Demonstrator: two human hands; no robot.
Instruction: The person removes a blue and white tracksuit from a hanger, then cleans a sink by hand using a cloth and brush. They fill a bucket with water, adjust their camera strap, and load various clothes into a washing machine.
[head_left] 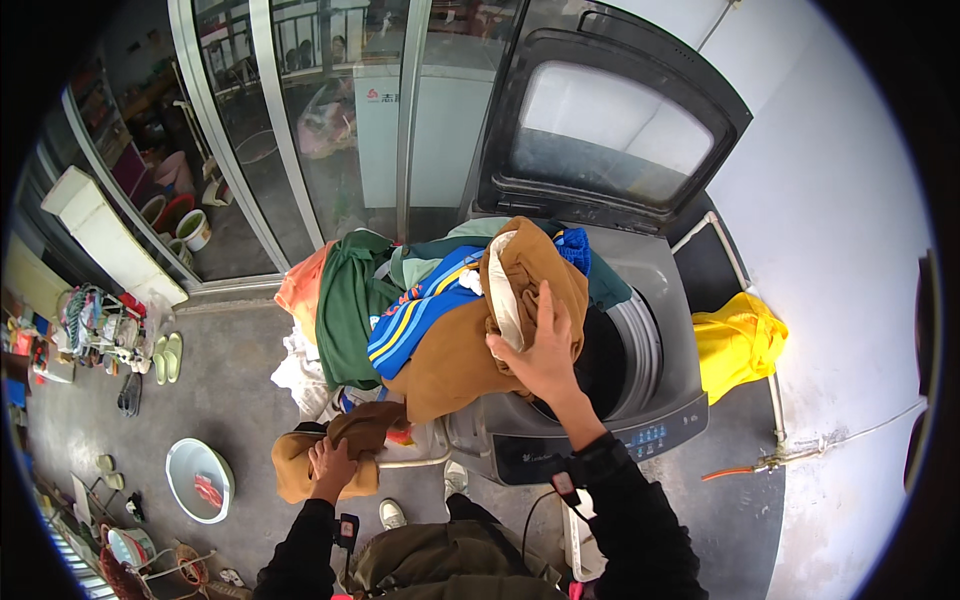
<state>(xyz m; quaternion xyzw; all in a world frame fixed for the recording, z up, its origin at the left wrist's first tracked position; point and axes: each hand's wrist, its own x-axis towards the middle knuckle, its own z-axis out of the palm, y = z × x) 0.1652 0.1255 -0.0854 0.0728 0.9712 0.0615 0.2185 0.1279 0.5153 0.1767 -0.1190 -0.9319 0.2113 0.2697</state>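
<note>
The right hand has its fingers spread and pressed flat on a brown fabric garment with a cream lining, which tops a heap of clothes at the left rim of a grey top-loading washing machine. The left hand grips, fingers curled tight, a bunched tan cloth held low over the concrete floor. Beneath the brown garment lie a blue striped jacket and a dark green garment. The dark tinted lid stands raised. The drum opening looks largely unfilled, so loading seems barely begun, with most clothes still outside.
</note>
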